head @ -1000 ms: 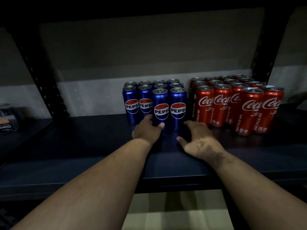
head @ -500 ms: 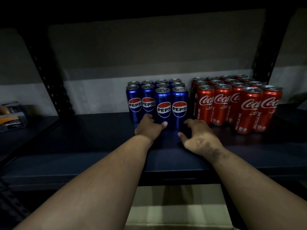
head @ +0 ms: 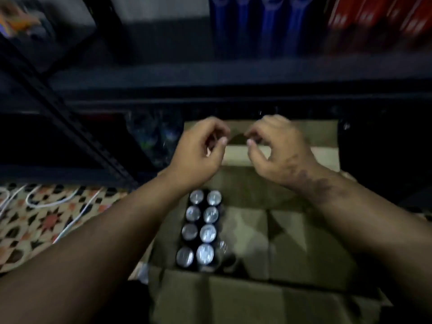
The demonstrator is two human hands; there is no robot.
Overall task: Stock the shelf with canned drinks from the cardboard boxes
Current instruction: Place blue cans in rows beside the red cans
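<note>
Now, as seen from the head view:
Left hand (head: 198,150): empty, fingers curled loosely, thumb and forefinger apart; held in the air above the far part of the cardboard box (head: 292,235).
Right hand (head: 278,148): empty also, fingers bent and not closed on anything; just beside the left hand, not touching it, above the far flap of the same box.
Forearms: both bare, reaching in from the near edge, the left one crossing above the near left corner of the box.
Cans in the box (head: 201,230): dark cans with silver tops, upright, two columns of four along the left wall of the box; right part of the box bare, only brown bottom visible.
Box position: on the floor, flaps open, far end under the front edge of the shelf (head: 233,73).
Blue cans (head: 254,26): upright on the shelf, only lower bodies visible, blurred.
Red cans (head: 378,22): just to the right of the blue ones, toward the right edge of the shelf, blurred too.
Patterned floor (head: 35,220): left of the box, with white cables (head: 53,202) lying on it.
</note>
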